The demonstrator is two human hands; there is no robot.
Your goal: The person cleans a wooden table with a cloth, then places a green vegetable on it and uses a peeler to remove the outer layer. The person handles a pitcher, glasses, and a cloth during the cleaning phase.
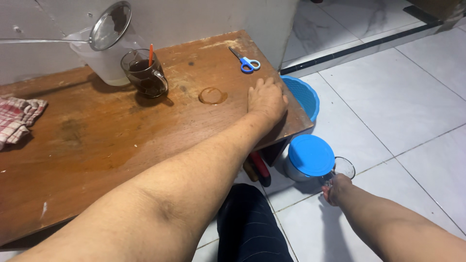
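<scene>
My left hand (266, 99) lies flat, palm down, near the right edge of a low wooden table (97, 140), holding nothing. Just left of it a wet ring-shaped stain (212, 95) marks the wood. My right hand (336, 188) is down by the tiled floor, gripping the handle of a clear glass mug (343, 168). The mug stands right beside a white container with a blue lid (310, 155). At the table's back stands another glass mug of dark drink (144, 73) with an orange stirrer in it.
A metal strainer (110, 19) rests over a translucent jug (99, 60). Blue-handled scissors (247, 62) lie at the back right corner. A red checked cloth (17, 119) lies at the left edge. A blue plastic basket (303, 94) sits on the floor behind the table.
</scene>
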